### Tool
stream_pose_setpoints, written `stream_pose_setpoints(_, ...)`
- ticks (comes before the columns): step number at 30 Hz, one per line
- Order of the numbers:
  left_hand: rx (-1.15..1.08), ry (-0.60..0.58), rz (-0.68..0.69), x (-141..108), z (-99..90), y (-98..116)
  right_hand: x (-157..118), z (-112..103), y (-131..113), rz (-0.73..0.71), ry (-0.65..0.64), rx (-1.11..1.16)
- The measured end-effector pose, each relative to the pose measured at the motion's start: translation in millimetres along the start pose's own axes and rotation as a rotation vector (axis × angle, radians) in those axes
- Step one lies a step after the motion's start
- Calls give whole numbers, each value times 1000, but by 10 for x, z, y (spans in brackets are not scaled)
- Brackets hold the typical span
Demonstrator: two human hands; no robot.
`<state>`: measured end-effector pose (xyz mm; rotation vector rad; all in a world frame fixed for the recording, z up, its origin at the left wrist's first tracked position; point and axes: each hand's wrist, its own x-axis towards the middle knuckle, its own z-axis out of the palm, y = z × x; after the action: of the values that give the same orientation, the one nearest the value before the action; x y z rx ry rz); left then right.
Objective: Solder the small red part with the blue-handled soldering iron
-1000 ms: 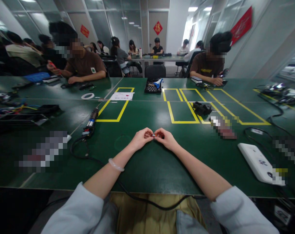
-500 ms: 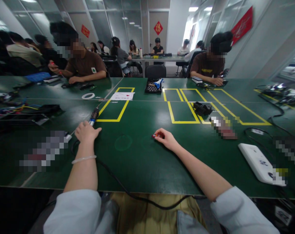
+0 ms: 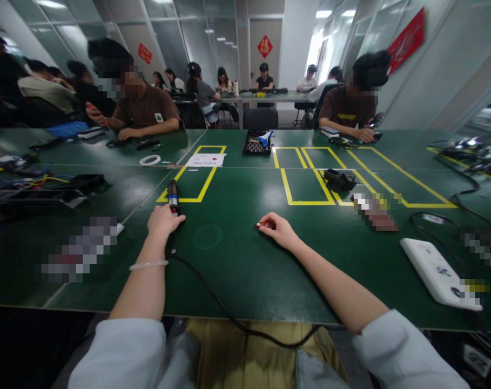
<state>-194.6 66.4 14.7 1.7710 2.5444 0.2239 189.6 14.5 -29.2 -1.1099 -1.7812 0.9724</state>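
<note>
My left hand [image 3: 164,220] is closed round the lower end of a dark cylindrical tool [image 3: 173,193] with a blue band, near a yellow tape outline on the green table [image 3: 229,281]. A black cable [image 3: 204,289] runs from beside that wrist over the table's front edge. Right of centre, my right hand [image 3: 278,229] rests on the table and pinches a small red part [image 3: 257,225] between thumb and fingertips. Its finer shape is too small to tell. A faint ring mark [image 3: 207,236] lies on the tabletop between the hands.
A black tray [image 3: 257,145] holds a blue and white item at the far middle. White paper [image 3: 206,160] lies at centre left. A black part [image 3: 339,180] and a white device [image 3: 439,274] are on the right. Two people sit across the table.
My left hand, spread before, has closed on the tool. Hand and tool have shifted right, and the tool now points more directly away from me. My right hand still pinches the red part.
</note>
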Motion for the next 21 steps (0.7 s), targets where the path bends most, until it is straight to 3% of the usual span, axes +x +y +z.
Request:
stream_pose_setpoints(6,-49,-9,297,-296,83,562,9,0,-3,-16,-6,29)
stream_pose_setpoints(13,-247,-78,635,-783,216,1228,9,23,55,-139,23,-21)
stream_pose_setpoints(17,-300,-93,765,-1025,258,1458,9,31,61,-197,40,-79)
stream_pose_setpoints(21,-322,-110,823,-1147,270,1550,1,35,24,-227,16,-156)
